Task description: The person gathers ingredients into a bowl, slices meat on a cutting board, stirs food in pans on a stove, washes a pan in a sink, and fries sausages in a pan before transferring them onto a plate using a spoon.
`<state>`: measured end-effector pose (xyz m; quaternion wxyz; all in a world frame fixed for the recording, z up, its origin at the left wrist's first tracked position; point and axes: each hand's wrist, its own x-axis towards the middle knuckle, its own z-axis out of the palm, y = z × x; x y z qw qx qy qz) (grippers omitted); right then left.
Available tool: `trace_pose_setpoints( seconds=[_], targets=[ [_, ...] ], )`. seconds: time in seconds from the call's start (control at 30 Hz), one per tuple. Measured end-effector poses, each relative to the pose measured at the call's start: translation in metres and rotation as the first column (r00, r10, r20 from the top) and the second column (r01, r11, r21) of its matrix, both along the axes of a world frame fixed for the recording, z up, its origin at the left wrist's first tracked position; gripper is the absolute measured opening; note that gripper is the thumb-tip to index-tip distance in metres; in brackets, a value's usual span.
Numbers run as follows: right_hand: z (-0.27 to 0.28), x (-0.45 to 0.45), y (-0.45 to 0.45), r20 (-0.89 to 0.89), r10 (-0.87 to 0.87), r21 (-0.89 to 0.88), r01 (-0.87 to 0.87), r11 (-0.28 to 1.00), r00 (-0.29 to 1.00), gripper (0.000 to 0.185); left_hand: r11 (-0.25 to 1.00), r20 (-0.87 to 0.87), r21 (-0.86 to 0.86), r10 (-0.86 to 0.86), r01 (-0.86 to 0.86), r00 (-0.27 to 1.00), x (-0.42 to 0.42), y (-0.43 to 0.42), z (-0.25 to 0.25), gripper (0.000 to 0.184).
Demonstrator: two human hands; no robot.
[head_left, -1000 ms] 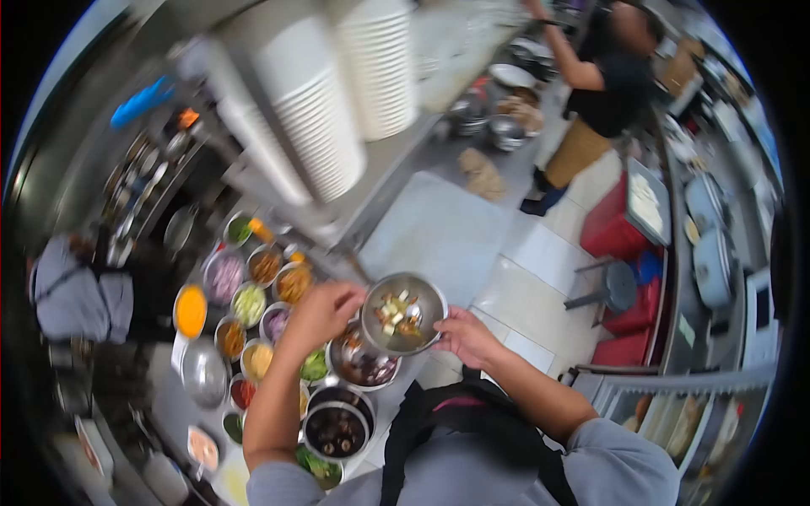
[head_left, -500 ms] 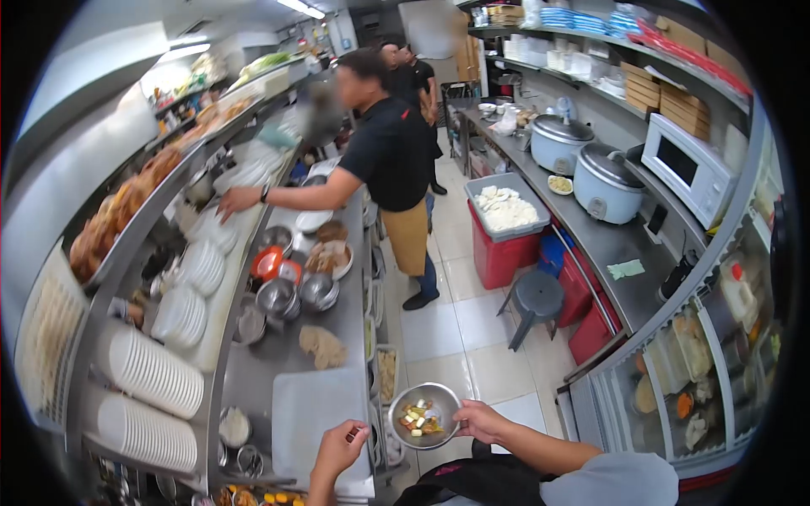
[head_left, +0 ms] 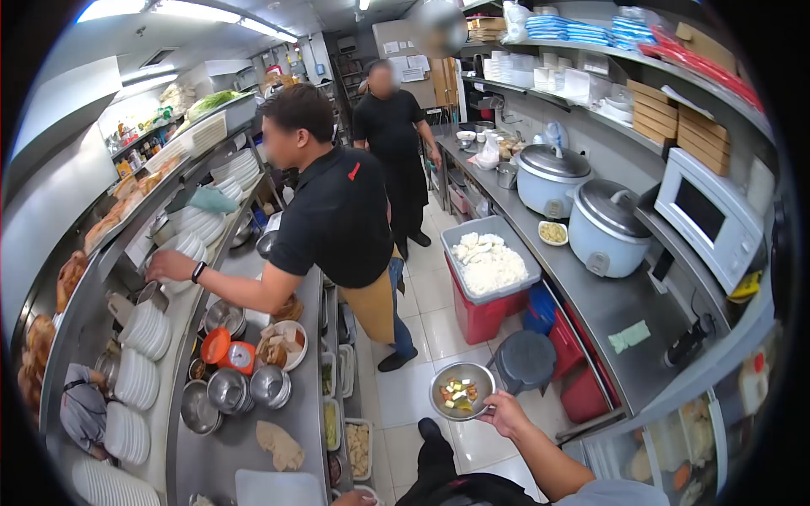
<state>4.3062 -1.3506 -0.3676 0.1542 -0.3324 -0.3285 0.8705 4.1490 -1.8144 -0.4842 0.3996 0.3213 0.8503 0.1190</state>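
Observation:
A round metal bowl (head_left: 440,396) is held up over the floor by my right hand (head_left: 504,414), which grips its rim on the near right side. Diced pieces (head_left: 460,390) in pale yellow, orange-brown and green lie in the bottom of it. Only a sliver of my left hand (head_left: 354,499) shows at the lower edge, by the steel counter's side; its fingers are mostly out of frame. Near it on the counter are a pale cutting board (head_left: 278,489) and a beige, crumpled-looking piece (head_left: 281,445).
A co-worker (head_left: 325,211) in a tan apron reaches across the left counter towards stacked plates. Another person (head_left: 390,139) stands farther back. Ahead on the right are a grey tub (head_left: 534,271) of white food on a red bin, a grey stool (head_left: 525,358) and rice cookers (head_left: 614,232).
My view has moved forward along the aisle. My right hand still holds the bowl, now near the stool. My left hand has dropped almost out of frame. The co-worker's arm stays stretched towards the shelf.

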Motion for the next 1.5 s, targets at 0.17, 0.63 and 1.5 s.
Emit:
trace_pose_setpoints(
  seconds=[0.17,0.63,1.5],
  targets=[
    [0.002,-0.084,0.09,0.039,-0.084,0.035,0.083,0.996,0.996,0.031,0.997,0.032,0.073,0.004,-0.007,0.999,-0.131,0.121,-0.031,0.04],
    [0.028,-0.267,0.332,0.111,-0.282,0.242,0.25,0.938,0.953,0.035,0.901,-0.06,0.341,-0.264,0.268,0.963,-0.427,0.541,0.148,0.038],
    [-0.099,-0.678,0.601,0.432,0.174,0.388,-0.357,0.85,0.885,0.042,0.991,-0.043,0.1,0.093,-0.088,0.995,-0.736,0.691,0.159,0.037]
  ],
)
